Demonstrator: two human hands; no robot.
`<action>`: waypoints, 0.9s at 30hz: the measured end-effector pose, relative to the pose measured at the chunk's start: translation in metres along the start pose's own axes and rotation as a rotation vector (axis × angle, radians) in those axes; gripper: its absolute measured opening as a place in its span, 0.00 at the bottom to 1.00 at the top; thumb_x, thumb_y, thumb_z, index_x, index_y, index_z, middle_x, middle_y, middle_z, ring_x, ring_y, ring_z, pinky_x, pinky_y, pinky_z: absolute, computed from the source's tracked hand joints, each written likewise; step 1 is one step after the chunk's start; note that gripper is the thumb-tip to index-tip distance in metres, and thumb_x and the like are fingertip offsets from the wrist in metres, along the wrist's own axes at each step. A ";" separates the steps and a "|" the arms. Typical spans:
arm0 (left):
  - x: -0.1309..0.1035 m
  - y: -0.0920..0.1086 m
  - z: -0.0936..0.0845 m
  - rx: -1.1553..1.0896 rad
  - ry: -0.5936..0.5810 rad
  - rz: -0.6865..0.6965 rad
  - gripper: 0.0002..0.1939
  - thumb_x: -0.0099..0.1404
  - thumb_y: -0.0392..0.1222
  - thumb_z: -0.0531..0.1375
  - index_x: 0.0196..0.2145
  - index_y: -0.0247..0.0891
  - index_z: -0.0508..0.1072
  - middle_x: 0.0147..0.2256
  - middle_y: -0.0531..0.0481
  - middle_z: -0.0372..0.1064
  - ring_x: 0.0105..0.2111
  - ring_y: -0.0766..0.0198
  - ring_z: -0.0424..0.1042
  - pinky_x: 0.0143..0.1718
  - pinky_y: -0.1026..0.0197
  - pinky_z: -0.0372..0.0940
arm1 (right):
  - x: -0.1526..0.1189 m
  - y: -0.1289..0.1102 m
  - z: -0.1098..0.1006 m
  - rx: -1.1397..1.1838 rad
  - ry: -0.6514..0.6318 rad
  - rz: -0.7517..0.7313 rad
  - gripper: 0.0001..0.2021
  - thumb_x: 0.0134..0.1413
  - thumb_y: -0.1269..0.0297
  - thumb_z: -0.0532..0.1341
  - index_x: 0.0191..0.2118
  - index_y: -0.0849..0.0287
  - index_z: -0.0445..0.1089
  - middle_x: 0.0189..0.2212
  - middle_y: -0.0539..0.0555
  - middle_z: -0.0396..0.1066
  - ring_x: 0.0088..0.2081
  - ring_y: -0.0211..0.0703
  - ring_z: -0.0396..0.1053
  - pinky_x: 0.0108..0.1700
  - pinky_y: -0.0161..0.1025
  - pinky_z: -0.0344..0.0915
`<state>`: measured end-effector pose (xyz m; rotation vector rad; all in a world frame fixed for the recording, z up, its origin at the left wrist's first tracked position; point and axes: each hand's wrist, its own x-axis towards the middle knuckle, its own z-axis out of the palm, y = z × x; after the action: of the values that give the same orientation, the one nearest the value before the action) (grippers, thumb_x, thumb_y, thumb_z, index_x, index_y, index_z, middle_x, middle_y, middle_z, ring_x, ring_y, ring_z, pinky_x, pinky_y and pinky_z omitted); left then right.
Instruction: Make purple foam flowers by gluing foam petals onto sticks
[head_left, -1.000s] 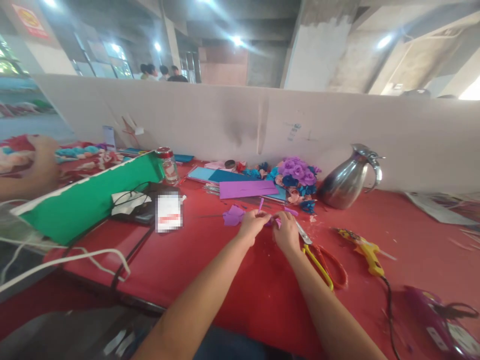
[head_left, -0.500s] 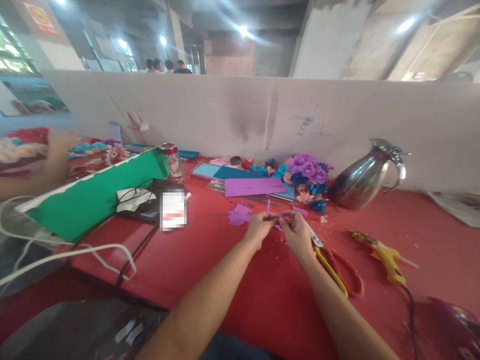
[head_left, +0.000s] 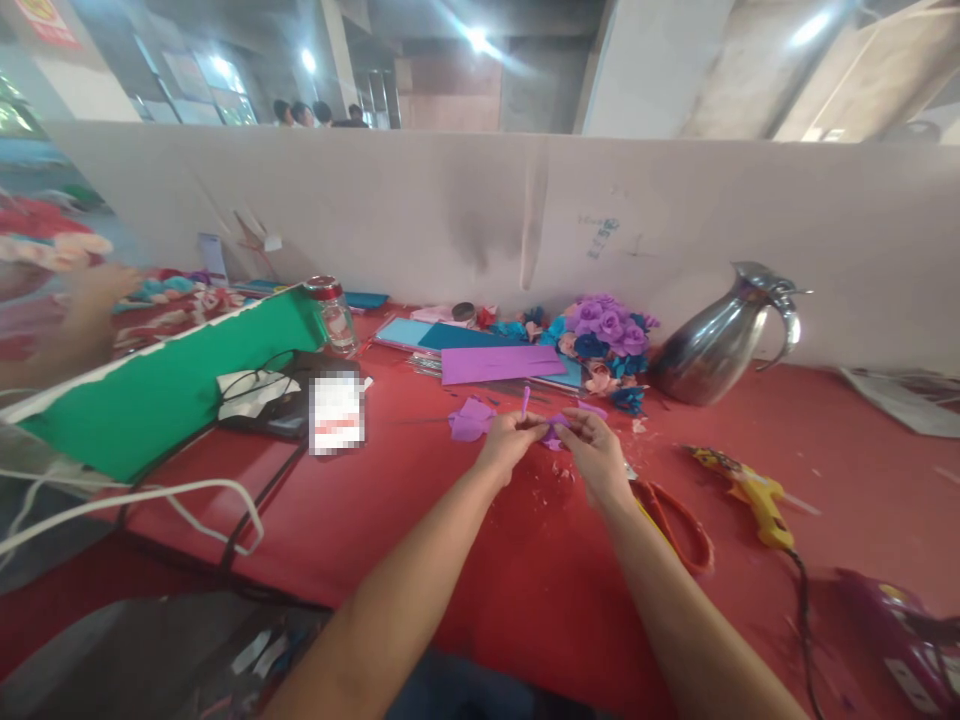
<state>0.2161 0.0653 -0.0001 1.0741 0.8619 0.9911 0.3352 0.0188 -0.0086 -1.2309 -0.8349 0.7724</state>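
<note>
Purple paper (head_left: 555, 435) lies between left hand (head_left: 510, 442) and right hand (head_left: 597, 450), touching both.

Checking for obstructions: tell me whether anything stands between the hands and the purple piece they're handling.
Nothing visible does: the left hand and right hand both have fingers on the purple piece.

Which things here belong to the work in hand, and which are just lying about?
Likely for the work: purple piece, held by left hand and right hand; purple sheet; scissors; glue gun; flowers.

Probably just lying about: jug; jar; green panel.
</note>
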 end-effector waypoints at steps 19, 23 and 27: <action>0.006 0.009 -0.005 0.121 0.060 -0.031 0.15 0.39 0.48 0.72 0.24 0.37 0.77 0.21 0.52 0.72 0.24 0.65 0.68 0.30 0.62 0.60 | 0.002 -0.020 0.005 0.116 -0.050 0.169 0.16 0.34 0.67 0.66 0.35 0.58 0.68 0.22 0.46 0.73 0.25 0.38 0.72 0.33 0.38 0.69; 0.008 0.008 -0.006 0.125 0.051 -0.036 0.18 0.36 0.49 0.73 0.23 0.37 0.76 0.21 0.52 0.72 0.22 0.67 0.66 0.28 0.63 0.58 | 0.002 -0.022 0.007 0.122 -0.032 0.180 0.14 0.33 0.69 0.63 0.34 0.58 0.67 0.20 0.44 0.70 0.24 0.36 0.70 0.31 0.35 0.67; 0.010 0.005 -0.007 0.150 0.048 -0.008 0.17 0.39 0.50 0.72 0.23 0.37 0.76 0.20 0.52 0.71 0.22 0.66 0.66 0.27 0.63 0.58 | 0.002 -0.022 0.007 0.114 -0.037 0.194 0.14 0.33 0.69 0.62 0.34 0.59 0.67 0.20 0.44 0.70 0.24 0.35 0.69 0.31 0.35 0.67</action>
<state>0.2112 0.0774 0.0023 1.1767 0.9915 0.9609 0.3314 0.0198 0.0144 -1.2106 -0.6978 0.9886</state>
